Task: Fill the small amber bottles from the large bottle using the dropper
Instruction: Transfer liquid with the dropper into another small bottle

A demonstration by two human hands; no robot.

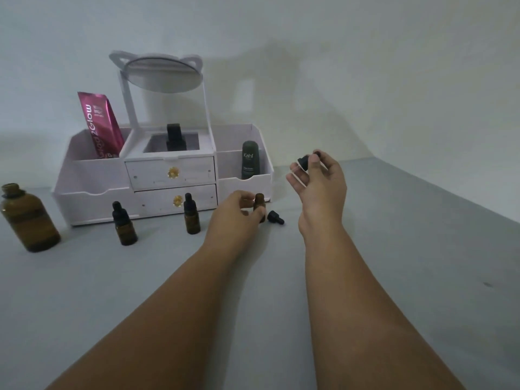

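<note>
Before the organiser (92, 175), an uncapped small bottle (260, 204) was gripped upright on the surface (394, 249) by the curled fingers of the left hand (230, 215). A dropper (304, 161) was pinched by its black top in the raised right hand (320, 184); whether it was loaded could not be told. A second bottle (124, 225) and a third bottle (192, 215) stood capped, so most filling was judged left. A loose cap (275, 217) lay just beside. The large bottle (28, 220) stood open, well apart at far left. Open room was seen ahead and rightward, up to the wall.
</note>
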